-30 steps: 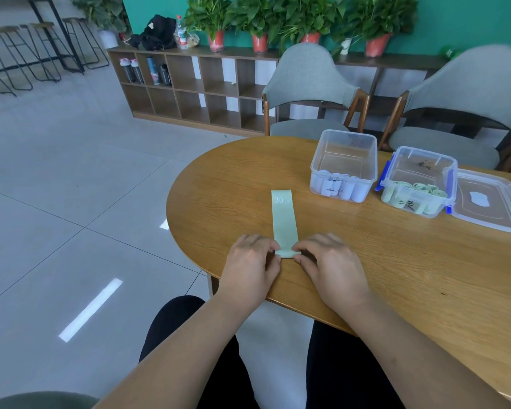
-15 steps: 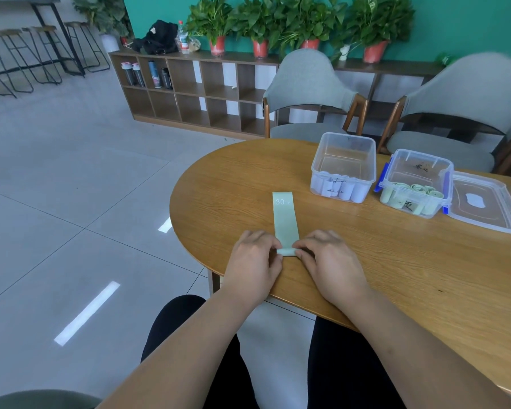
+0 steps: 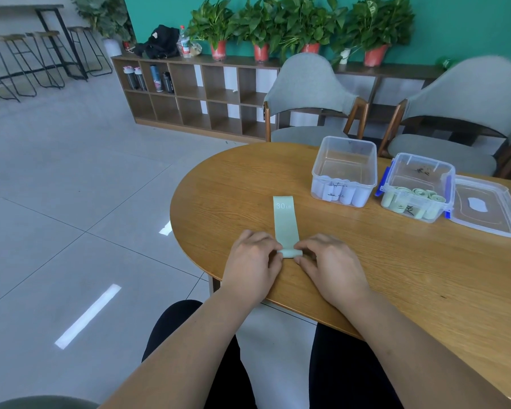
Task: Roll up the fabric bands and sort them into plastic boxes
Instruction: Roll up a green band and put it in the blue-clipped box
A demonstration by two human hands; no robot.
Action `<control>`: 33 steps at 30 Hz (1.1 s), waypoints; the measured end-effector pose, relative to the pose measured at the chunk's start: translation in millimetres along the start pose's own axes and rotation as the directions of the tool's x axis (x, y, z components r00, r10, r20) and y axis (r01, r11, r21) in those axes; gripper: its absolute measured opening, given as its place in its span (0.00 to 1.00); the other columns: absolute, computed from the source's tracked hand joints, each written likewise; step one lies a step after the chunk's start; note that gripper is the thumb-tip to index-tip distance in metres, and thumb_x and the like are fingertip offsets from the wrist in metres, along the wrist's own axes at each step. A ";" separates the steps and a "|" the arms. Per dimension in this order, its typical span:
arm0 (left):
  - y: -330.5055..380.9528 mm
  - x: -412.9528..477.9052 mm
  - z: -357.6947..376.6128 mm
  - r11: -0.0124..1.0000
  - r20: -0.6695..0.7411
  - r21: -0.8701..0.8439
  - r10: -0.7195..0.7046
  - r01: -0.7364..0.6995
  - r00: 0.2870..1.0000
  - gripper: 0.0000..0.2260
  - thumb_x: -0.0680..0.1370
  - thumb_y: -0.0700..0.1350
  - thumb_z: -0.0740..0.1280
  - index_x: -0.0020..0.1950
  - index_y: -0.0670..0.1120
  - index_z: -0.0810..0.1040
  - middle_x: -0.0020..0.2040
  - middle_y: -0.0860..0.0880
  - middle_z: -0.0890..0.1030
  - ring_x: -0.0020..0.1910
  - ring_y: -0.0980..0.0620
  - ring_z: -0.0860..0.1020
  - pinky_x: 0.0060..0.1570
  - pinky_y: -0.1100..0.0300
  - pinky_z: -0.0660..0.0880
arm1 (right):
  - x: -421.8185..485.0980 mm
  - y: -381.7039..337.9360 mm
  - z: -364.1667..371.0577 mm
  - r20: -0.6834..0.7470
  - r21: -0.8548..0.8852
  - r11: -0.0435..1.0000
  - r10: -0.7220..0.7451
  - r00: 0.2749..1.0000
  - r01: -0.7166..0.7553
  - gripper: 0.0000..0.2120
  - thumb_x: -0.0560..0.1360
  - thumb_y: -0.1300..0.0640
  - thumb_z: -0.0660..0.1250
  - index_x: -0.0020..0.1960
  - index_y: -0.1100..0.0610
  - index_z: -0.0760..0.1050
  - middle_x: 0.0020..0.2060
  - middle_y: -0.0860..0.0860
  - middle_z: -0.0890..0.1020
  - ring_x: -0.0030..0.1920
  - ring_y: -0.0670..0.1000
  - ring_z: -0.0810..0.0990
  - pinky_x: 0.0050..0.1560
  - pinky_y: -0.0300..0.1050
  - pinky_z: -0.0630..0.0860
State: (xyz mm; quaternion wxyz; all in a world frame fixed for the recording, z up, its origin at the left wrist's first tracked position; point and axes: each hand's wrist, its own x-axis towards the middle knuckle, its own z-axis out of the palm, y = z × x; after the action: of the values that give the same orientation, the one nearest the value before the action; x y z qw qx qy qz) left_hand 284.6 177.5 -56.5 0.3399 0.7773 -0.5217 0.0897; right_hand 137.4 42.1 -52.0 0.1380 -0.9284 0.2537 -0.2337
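Observation:
A pale green fabric band (image 3: 285,222) marked "30 LB" lies flat on the wooden table (image 3: 396,270), pointing away from me. Its near end is curled into a small roll. My left hand (image 3: 252,265) pinches the roll's left end and my right hand (image 3: 331,267) pinches its right end. Behind stand two clear plastic boxes: the left box (image 3: 344,169) holds several white rolled bands, the right box (image 3: 419,187) with blue clips holds several green rolled bands.
A clear lid (image 3: 487,206) lies right of the green box. Two grey chairs (image 3: 310,98) stand behind the table. The table's rounded edge is just left of my hands, with tiled floor (image 3: 71,202) beyond. A shelf with potted plants lines the back wall.
The roll at the band's near end has grown slightly as both hands turn it forward; the flat part is a little shorter. The boxes have not moved.

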 end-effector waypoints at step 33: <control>-2.7 9.8 8.9 0.995 0.044 0.050 -0.089 0.087 0.995 0.11 0.79 0.46 0.72 0.62 0.50 0.85 0.52 0.52 0.81 0.54 0.51 0.74 0.54 0.53 0.77 | 13.4 -0.3 6.5 -0.003 0.074 0.993 0.090 0.996 -0.089 0.13 0.79 0.50 0.72 0.63 0.45 0.80 0.48 0.41 0.80 0.44 0.45 0.79 0.45 0.48 0.81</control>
State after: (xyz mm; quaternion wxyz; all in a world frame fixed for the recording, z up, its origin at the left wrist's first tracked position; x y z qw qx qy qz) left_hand 289.3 165.2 -59.5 0.3126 0.8094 -0.4924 0.0691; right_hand 151.0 36.1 -52.6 0.1817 -0.9097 0.2867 -0.2392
